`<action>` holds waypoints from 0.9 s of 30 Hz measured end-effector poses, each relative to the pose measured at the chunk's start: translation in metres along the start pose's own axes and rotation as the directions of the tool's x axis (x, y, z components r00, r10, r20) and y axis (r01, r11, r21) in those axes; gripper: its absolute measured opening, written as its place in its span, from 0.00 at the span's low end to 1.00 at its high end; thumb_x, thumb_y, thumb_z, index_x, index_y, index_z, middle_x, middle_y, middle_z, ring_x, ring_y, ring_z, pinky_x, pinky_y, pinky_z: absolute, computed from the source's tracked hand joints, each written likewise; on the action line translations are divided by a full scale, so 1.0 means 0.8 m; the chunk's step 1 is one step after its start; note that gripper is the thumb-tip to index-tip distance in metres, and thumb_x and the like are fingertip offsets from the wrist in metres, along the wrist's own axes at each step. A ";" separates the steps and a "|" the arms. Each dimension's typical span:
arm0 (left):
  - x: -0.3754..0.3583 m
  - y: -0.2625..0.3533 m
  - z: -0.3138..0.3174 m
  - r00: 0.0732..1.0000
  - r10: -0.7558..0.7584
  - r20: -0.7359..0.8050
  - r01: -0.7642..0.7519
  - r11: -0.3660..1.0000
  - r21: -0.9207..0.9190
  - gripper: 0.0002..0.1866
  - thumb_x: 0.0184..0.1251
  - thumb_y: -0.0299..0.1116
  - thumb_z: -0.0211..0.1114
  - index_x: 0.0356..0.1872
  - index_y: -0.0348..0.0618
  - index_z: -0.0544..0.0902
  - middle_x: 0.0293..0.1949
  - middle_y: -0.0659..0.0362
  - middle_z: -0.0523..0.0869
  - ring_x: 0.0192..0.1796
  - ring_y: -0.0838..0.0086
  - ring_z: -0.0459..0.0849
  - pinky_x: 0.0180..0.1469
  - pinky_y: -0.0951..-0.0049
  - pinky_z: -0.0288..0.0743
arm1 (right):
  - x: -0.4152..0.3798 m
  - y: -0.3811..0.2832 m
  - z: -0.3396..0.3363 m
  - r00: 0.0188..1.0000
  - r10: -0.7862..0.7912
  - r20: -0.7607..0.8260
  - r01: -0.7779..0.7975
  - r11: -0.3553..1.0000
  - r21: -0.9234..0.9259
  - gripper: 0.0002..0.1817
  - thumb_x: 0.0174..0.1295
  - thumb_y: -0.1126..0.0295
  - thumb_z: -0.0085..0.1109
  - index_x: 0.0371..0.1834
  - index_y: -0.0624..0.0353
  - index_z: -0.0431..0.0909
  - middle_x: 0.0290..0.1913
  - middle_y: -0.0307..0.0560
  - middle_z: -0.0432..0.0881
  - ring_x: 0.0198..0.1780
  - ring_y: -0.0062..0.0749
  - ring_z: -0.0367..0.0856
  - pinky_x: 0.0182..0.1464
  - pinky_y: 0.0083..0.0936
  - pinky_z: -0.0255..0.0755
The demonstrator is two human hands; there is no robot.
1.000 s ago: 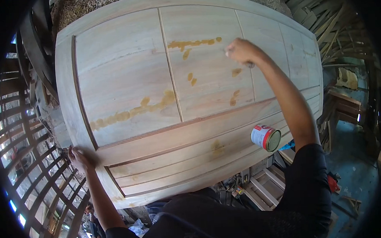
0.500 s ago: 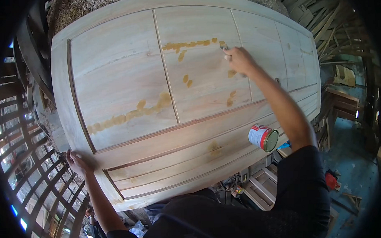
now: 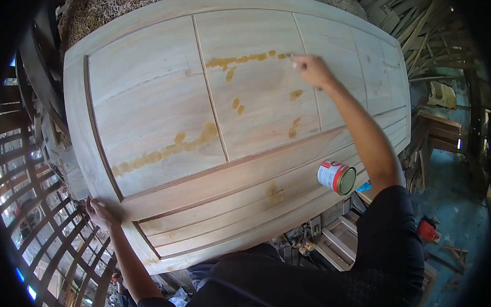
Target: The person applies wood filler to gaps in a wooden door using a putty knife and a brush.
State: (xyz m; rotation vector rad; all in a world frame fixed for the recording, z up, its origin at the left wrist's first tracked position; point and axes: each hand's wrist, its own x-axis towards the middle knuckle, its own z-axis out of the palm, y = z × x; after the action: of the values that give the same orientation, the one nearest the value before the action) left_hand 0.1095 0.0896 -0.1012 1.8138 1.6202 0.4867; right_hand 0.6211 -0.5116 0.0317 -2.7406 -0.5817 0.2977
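A large pale wooden panel (image 3: 163, 113) with grooves and framed sections lies in front of me. Brown-yellow patches (image 3: 242, 59) mark its upper middle section, with more at lower left. My right hand (image 3: 314, 70) is closed at the right end of the upper row, around a small tool whose tip barely shows and whose kind I cannot make out. My left hand (image 3: 101, 214) rests on the panel's left edge, its fingers partly spread. On the panel's lower right stands a red and white can (image 3: 337, 177) with a greenish lid or top.
Slatted lattice (image 3: 47, 214) runs down the left side. Wood shavings (image 3: 105, 17) lie beyond the panel's far edge. Wooden frames (image 3: 340, 242) sit below its near edge, and a red object (image 3: 428, 231) lies on the bluish floor at right.
My right hand has turned and lifted slightly, and a patch now shows where the tool's tip was. The whole view has shifted a little. My left hand stays on the edge.
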 end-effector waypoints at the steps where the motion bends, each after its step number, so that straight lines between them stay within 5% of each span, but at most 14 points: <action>1: -0.007 0.012 -0.003 1.000 0.006 -0.004 -0.006 0.999 0.053 0.26 0.76 0.53 0.54 0.64 0.47 0.82 0.59 0.48 0.86 0.55 0.57 0.86 0.57 0.60 0.77 | -0.002 0.011 0.011 1.000 -0.003 -0.001 0.003 1.000 0.002 0.18 0.62 0.64 0.61 0.55 0.52 0.87 0.37 0.60 0.88 0.35 0.51 0.87 0.43 0.37 0.80; 4: 0.016 -0.022 0.000 0.997 0.073 -0.004 -0.073 0.996 0.049 0.26 0.77 0.52 0.54 0.63 0.46 0.82 0.57 0.48 0.86 0.54 0.57 0.86 0.58 0.60 0.77 | -0.008 0.014 0.013 0.989 -0.149 0.018 0.150 0.974 -0.168 0.17 0.63 0.65 0.61 0.54 0.52 0.87 0.33 0.58 0.88 0.30 0.49 0.85 0.41 0.38 0.80; 6: 0.005 -0.005 -0.004 0.998 0.067 0.008 -0.068 0.996 0.062 0.26 0.77 0.52 0.54 0.63 0.45 0.81 0.57 0.48 0.87 0.54 0.58 0.86 0.58 0.60 0.77 | 0.008 -0.037 -0.064 0.815 0.304 0.494 -0.248 0.952 -0.179 0.20 0.67 0.66 0.61 0.61 0.57 0.84 0.27 0.55 0.85 0.20 0.29 0.81 0.31 0.31 0.77; 8: 0.002 -0.001 -0.003 0.999 0.050 0.014 -0.051 0.996 0.073 0.26 0.77 0.52 0.54 0.64 0.44 0.81 0.56 0.48 0.87 0.54 0.58 0.87 0.58 0.60 0.77 | 0.018 -0.052 -0.057 0.909 0.226 0.351 -0.148 0.961 -0.235 0.21 0.67 0.65 0.62 0.62 0.58 0.83 0.24 0.50 0.82 0.17 0.28 0.78 0.27 0.32 0.75; 11: 0.008 -0.008 -0.001 0.998 0.060 -0.009 -0.059 0.996 0.071 0.26 0.77 0.51 0.54 0.64 0.44 0.80 0.54 0.50 0.88 0.52 0.59 0.87 0.56 0.62 0.78 | 0.017 -0.044 -0.021 0.913 0.361 0.191 -0.373 0.927 0.028 0.21 0.67 0.63 0.62 0.61 0.59 0.83 0.22 0.48 0.82 0.17 0.28 0.78 0.26 0.31 0.75; 14: 0.004 -0.007 -0.003 0.999 0.048 0.019 -0.048 0.998 0.043 0.26 0.77 0.52 0.55 0.65 0.44 0.80 0.52 0.52 0.88 0.50 0.62 0.87 0.52 0.64 0.79 | 0.011 -0.071 -0.064 0.758 0.346 0.553 -0.277 0.938 -0.209 0.20 0.66 0.66 0.61 0.61 0.57 0.83 0.28 0.56 0.86 0.25 0.34 0.83 0.34 0.32 0.78; 16: 0.002 -0.002 0.002 1.000 0.006 -0.011 -0.006 1.000 -0.025 0.25 0.76 0.50 0.56 0.61 0.42 0.83 0.50 0.51 0.89 0.49 0.62 0.86 0.52 0.66 0.78 | 0.007 -0.046 -0.064 0.798 0.354 0.487 -0.248 0.930 -0.270 0.20 0.65 0.68 0.61 0.60 0.56 0.84 0.33 0.59 0.87 0.29 0.36 0.85 0.37 0.31 0.78; 17: 0.000 -0.002 0.003 1.000 0.000 -0.010 0.000 1.000 -0.028 0.25 0.76 0.50 0.56 0.61 0.42 0.83 0.50 0.51 0.89 0.49 0.62 0.86 0.52 0.66 0.78 | 0.007 0.011 -0.028 0.967 0.096 0.236 -0.061 0.987 -0.151 0.20 0.65 0.68 0.60 0.60 0.56 0.84 0.32 0.58 0.87 0.28 0.36 0.85 0.36 0.31 0.78; 18: -0.001 -0.003 0.002 1.000 -0.011 0.000 0.011 0.999 -0.052 0.25 0.76 0.50 0.56 0.61 0.41 0.83 0.50 0.51 0.89 0.48 0.62 0.86 0.52 0.65 0.78 | 0.007 0.047 -0.002 0.984 -0.169 -0.064 0.163 0.983 -0.089 0.19 0.65 0.69 0.59 0.59 0.57 0.85 0.30 0.57 0.86 0.27 0.35 0.85 0.35 0.31 0.78; 22: 0.009 -0.017 0.003 0.998 0.057 -0.014 -0.058 0.996 -0.070 0.26 0.76 0.50 0.57 0.60 0.39 0.83 0.48 0.51 0.89 0.48 0.61 0.86 0.51 0.64 0.79 | -0.003 0.047 0.004 0.949 -0.311 -0.054 0.287 0.921 -0.263 0.19 0.65 0.69 0.59 0.59 0.57 0.85 0.25 0.52 0.84 0.19 0.31 0.81 0.28 0.31 0.76; 23: 0.010 -0.021 0.002 0.998 0.058 -0.013 -0.059 0.996 -0.069 0.26 0.76 0.50 0.57 0.60 0.39 0.83 0.48 0.51 0.89 0.48 0.61 0.86 0.51 0.64 0.79 | 0.005 0.002 -0.051 0.966 0.030 0.256 0.022 0.980 -0.198 0.18 0.65 0.67 0.58 0.57 0.56 0.85 0.30 0.58 0.85 0.24 0.37 0.85 0.32 0.35 0.79; 24: 0.011 -0.023 0.002 0.998 0.061 -0.012 -0.062 0.997 -0.052 0.25 0.77 0.49 0.56 0.62 0.42 0.82 0.50 0.51 0.88 0.49 0.62 0.86 0.51 0.65 0.79 | 0.011 -0.027 -0.081 0.772 0.334 0.540 -0.253 0.942 -0.220 0.18 0.65 0.66 0.58 0.56 0.55 0.86 0.35 0.64 0.87 0.28 0.43 0.88 0.37 0.39 0.82; 26: 0.013 -0.023 0.002 0.998 0.067 -0.006 -0.067 0.997 -0.041 0.24 0.77 0.48 0.55 0.63 0.45 0.80 0.51 0.51 0.88 0.49 0.63 0.86 0.51 0.65 0.79 | 0.023 -0.032 -0.076 0.837 0.337 0.431 -0.191 0.918 -0.346 0.18 0.65 0.64 0.60 0.56 0.54 0.86 0.34 0.61 0.87 0.28 0.43 0.88 0.36 0.38 0.82; 27: 0.014 -0.025 0.001 0.998 0.069 0.001 -0.069 0.997 -0.019 0.24 0.77 0.48 0.55 0.63 0.45 0.81 0.52 0.51 0.87 0.50 0.62 0.86 0.51 0.65 0.79 | 0.019 -0.033 -0.060 0.896 0.332 0.294 -0.282 0.938 -0.201 0.18 0.64 0.63 0.60 0.55 0.55 0.86 0.32 0.59 0.87 0.27 0.42 0.87 0.36 0.37 0.81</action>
State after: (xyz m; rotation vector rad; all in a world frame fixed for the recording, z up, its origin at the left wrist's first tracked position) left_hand 0.0973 0.1008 -0.1166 1.8612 1.5505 0.5290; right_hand 0.6377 -0.4948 0.0832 -2.9518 -0.2480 0.8266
